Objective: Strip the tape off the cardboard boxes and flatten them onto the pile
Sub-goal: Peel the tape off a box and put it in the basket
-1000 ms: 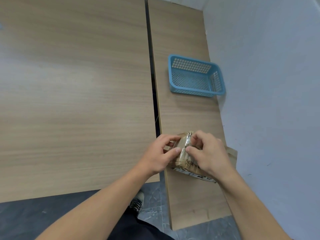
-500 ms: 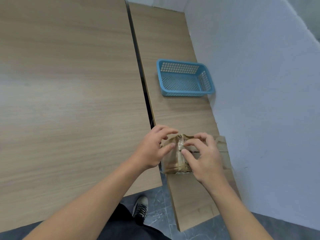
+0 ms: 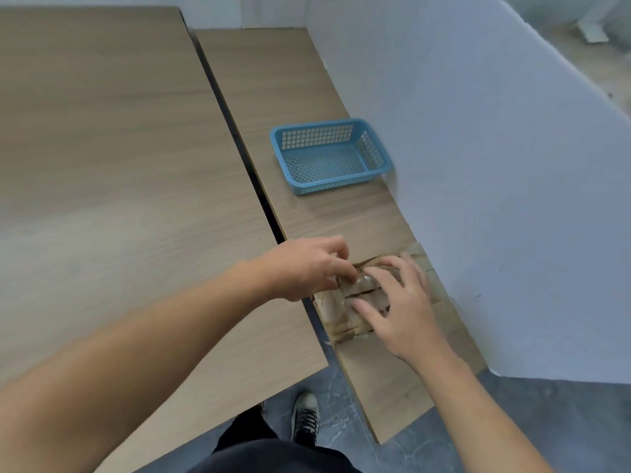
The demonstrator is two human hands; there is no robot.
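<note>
while left hand [image 3: 307, 268] pinches tape [image 3: 363, 279], box [image 3: 336, 312] on table [image 3: 341, 220]

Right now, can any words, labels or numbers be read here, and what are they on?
No text can be read.
Cardboard box: a few dark marks, too blurred to read.
Blue basket: no writing shows.

Brown, blue and pale wood.
Brown cardboard box [image 3: 341, 312], glossy clear tape [image 3: 363, 279]; blue basket [image 3: 317, 138] with lattice holes; light wood-grain tables [image 3: 119, 165]; grey marbled floor [image 3: 546, 421]; black shoe [image 3: 305, 418], white laces.
</note>
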